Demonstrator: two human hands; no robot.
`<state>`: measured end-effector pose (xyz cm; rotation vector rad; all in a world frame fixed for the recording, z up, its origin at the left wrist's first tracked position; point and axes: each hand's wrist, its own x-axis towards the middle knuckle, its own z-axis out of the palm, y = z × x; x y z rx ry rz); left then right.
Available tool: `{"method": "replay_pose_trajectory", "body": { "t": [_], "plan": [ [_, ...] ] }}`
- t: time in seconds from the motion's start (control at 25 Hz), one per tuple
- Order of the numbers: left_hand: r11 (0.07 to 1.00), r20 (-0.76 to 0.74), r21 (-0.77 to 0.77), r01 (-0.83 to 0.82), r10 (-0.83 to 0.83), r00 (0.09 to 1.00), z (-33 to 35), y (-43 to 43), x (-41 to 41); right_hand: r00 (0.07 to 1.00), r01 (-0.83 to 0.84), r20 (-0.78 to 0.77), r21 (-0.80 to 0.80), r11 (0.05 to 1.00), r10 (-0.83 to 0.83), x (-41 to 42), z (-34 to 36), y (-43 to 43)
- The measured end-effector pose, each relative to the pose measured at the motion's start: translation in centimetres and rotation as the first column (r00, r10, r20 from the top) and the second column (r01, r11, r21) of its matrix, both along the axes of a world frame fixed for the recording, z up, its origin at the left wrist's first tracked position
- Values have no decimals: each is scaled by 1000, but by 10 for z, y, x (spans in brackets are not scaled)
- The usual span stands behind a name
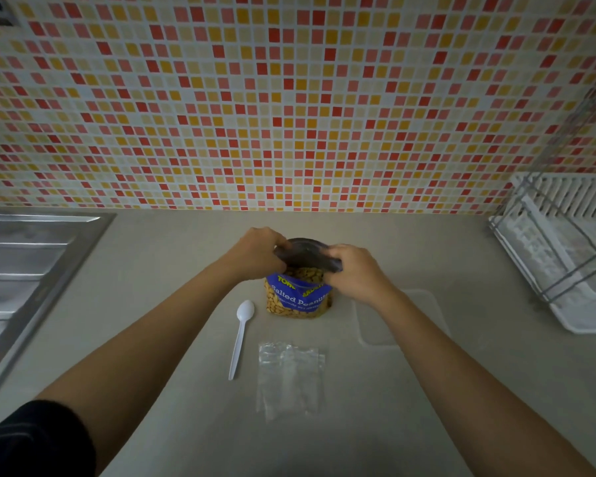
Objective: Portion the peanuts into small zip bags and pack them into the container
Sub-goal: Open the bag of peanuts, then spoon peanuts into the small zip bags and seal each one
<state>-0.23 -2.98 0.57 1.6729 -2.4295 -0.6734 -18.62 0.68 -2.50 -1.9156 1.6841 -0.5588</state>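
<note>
At the bag [298, 301] mouth, both hands [255, 253] [355, 270] curled

The blue label on the peanut bag [298, 297] reads "Salted Peanuts"; smaller print beneath is illegible.

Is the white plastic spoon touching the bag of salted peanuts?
Apart. The head view shows a strip of bare counter between the bowl of the spoon and the left side of the peanut bag.

The head view (the only one) looks forward and down, close over the counter's [193, 425] near edge, toward the tiled wall [289, 98].
</note>
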Motion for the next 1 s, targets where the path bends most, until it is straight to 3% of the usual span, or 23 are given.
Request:
{"method": "replay_pose_trajectory", "body": {
  "t": [0.4,0.64,0.68,0.76,0.84,0.92,1.0],
  "plan": [
    [1000,-20,-8,4,-4,1000,-1,7,0,998,17,55,158,987,-26,2,10,-2],
    [996,-115,-85,16,-26,993,-9,10,5,999,27,22,116,993,-29,0,5,2],
    [989,-171,-149,-11,-14,985,-12,13,7,1000,19,1,63,998,-20,-1,4,3],
    [920,-383,-337,-199,60,922,-18,27,10,998,57,-24,-195,979,-63,1,1,13],
    [835,-608,-398,-379,69,791,-30,52,14,989,144,54,-480,866,-135,6,-11,34],
    [872,-644,-338,-354,60,762,-59,81,19,984,172,132,-581,795,-116,15,-35,63],
    [935,-573,-234,-266,88,815,-93,104,23,987,145,140,-541,829,-81,25,-69,92]
  ]
}}
